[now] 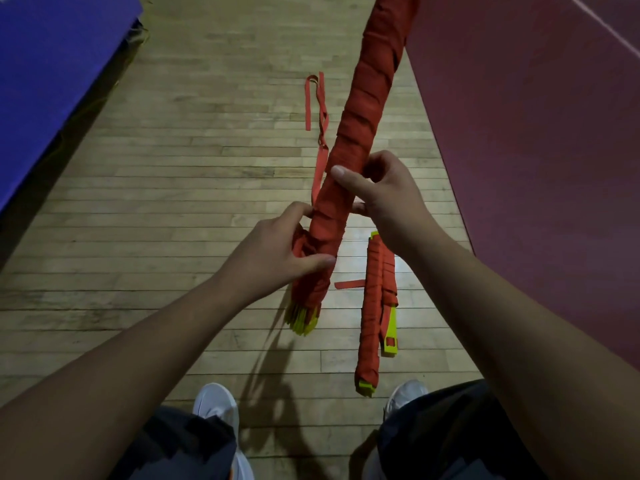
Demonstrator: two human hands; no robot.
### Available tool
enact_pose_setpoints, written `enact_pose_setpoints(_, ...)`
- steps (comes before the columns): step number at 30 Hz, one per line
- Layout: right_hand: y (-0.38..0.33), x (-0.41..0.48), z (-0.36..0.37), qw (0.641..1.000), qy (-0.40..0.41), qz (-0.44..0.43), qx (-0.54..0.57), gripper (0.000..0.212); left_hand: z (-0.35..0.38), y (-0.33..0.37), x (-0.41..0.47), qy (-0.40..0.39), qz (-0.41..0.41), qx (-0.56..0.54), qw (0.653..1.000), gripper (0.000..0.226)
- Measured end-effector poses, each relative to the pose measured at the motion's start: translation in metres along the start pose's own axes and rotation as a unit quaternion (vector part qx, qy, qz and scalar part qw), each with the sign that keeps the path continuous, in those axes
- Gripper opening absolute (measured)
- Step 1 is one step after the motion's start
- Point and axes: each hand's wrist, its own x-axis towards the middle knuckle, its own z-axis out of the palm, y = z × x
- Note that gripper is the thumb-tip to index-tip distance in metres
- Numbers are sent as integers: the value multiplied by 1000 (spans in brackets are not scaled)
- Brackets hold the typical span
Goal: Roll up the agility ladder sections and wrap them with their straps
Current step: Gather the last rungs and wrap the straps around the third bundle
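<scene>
Long red strap-wrapped bundle [367, 109] of yellow plastic rungs held above wooden floor [173, 202]. Fingers [298, 211] of left hand [277, 251] curled round lower end, right hand [381, 192] gripping higher. Risk: wraps unwinding via slack dangling red strap tail [322, 161].

Red-strapped ladder bundle [360, 140], yellow rungs [301, 320]

No readable text, labels, brands or numbers anywhere in view; nothing legible on any surface.

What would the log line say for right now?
left hand: grips bundle low | right hand: grips bundle higher | strap: tail loose | second bundle: on floor
</scene>
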Motion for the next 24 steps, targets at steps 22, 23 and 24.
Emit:
enact_pose_setpoints(22,-12,9,-18,909,-256,44,325,32,-18,0,1,-206,52,-339,917,49)
enact_pose_setpoints(23,-12,9,-19,914,-250,38,318,28,-19,-2,2,-211,54,-320,922,48)
enact_pose_setpoints(24,-12,8,-20,919,-242,33,310,25,-20,-3,3,-216,51,-299,928,46)
